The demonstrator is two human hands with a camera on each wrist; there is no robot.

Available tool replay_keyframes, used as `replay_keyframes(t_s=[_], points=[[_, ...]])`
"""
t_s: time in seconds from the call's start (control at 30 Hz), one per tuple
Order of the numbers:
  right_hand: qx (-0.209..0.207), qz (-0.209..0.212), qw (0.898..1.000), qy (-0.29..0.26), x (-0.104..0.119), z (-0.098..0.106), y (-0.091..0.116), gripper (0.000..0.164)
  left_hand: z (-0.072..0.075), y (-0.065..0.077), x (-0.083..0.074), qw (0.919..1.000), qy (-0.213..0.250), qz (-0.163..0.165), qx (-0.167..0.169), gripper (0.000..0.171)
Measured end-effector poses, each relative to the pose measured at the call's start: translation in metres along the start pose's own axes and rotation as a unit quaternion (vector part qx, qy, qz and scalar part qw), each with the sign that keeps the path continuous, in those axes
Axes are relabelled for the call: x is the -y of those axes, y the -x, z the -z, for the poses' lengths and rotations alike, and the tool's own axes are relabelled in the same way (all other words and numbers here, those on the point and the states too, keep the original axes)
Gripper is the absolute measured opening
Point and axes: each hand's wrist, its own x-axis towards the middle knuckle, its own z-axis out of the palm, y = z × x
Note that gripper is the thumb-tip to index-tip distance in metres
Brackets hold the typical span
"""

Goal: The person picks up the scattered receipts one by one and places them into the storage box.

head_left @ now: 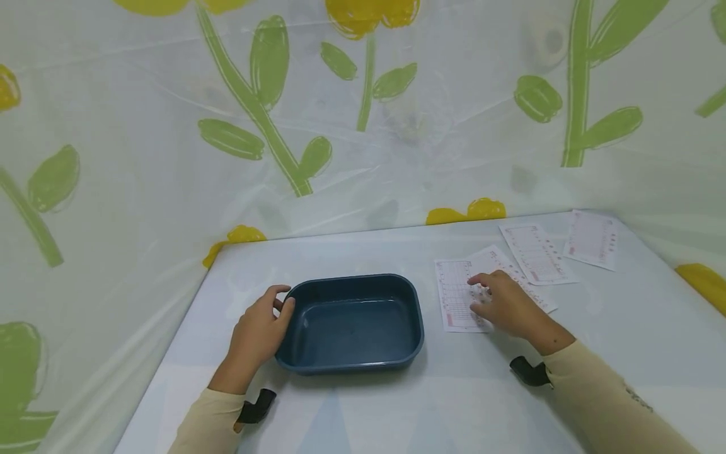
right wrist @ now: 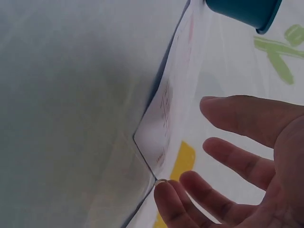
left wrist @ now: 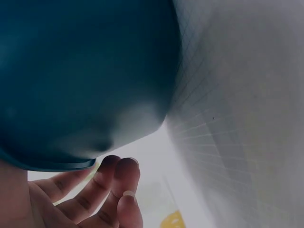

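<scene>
A dark blue rectangular plastic basin (head_left: 351, 328) stands upright on the table with nothing inside. My left hand (head_left: 258, 328) is at its left end, thumb at the rim and index fingertip by the far corner. The left wrist view shows its loosely bent fingers (left wrist: 107, 194) beside the outer wall of the basin (left wrist: 90, 76). Over two overlapping printed paper sheets (head_left: 454, 296), right of the basin, hovers my right hand (head_left: 507, 306). Thumb and fingers are spread with nothing between them, and a sheet (right wrist: 156, 128) lies just past the fingertips in the right wrist view.
Two more printed sheets lie toward the back right, one printed sheet (head_left: 535, 252) nearer and another sheet (head_left: 592, 239) by the far corner. A white cloth with green and yellow plants (head_left: 397, 151) hangs behind the white table (head_left: 374, 410).
</scene>
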Motion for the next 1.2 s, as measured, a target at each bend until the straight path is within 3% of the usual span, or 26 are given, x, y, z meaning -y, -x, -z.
replay_keyframes(t_s=[0.27, 0.57, 0.83, 1.2], points=[[0.012, -0.024, 0.999, 0.017, 0.005, -0.011, -0.002, 0.064, 0.001, 0.002, -0.002, 1.0000, -0.006, 0.001, -0.001, 0.045], [0.022, -0.010, 0.999, 0.025, 0.008, -0.019, 0.000, 0.070, -0.005, 0.005, 0.001, 0.9999, -0.011, 0.008, 0.003, 0.046], [0.010, 0.032, 0.999, 0.033, 0.009, -0.021, 0.003, 0.072, -0.006, 0.005, 0.002, 0.9999, -0.010, 0.003, 0.001, 0.045], [-0.009, -0.005, 0.996, 0.090, 0.007, -0.015, 0.005, 0.084, -0.005, 0.001, -0.004, 0.9998, -0.021, -0.006, -0.004, 0.046]])
